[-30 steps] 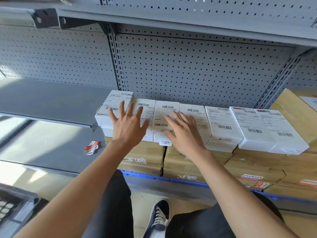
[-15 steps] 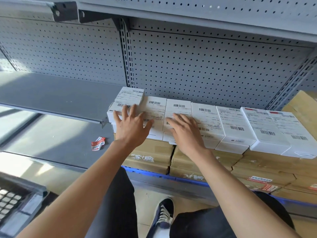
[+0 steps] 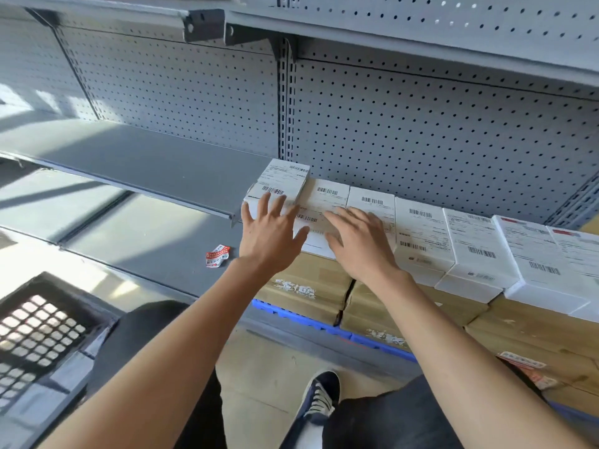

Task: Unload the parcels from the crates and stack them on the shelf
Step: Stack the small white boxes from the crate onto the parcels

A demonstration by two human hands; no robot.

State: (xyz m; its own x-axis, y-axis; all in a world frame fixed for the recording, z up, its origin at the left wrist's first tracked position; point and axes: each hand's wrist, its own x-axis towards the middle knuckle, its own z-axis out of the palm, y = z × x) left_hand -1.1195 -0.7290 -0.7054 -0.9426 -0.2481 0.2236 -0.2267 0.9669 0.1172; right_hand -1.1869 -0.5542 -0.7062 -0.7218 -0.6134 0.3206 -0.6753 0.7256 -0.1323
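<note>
A row of several white labelled parcels (image 3: 421, 234) lies side by side on top of brown cardboard cartons (image 3: 308, 286) against the grey pegboard. At the row's left end one more white parcel (image 3: 282, 181) is stacked on top. My left hand (image 3: 269, 234) lies flat with spread fingers on that left-end stack. My right hand (image 3: 359, 244) rests flat, fingers straight, on the neighbouring parcels. Neither hand grips anything.
A grey metal shelf (image 3: 139, 163) runs to the left, with a lower shelf board (image 3: 152, 241) carrying a crumpled red-and-white sticker (image 3: 217, 255). A black plastic crate (image 3: 35, 332) stands at the lower left. A blue pallet edge (image 3: 291, 314) shows under the cartons. My shoe (image 3: 319, 396) is on the floor.
Both hands have stayed flat on the parcels and pushed the front parcel back into line with the row. The view has shifted left and down, bringing the crate into sight.
</note>
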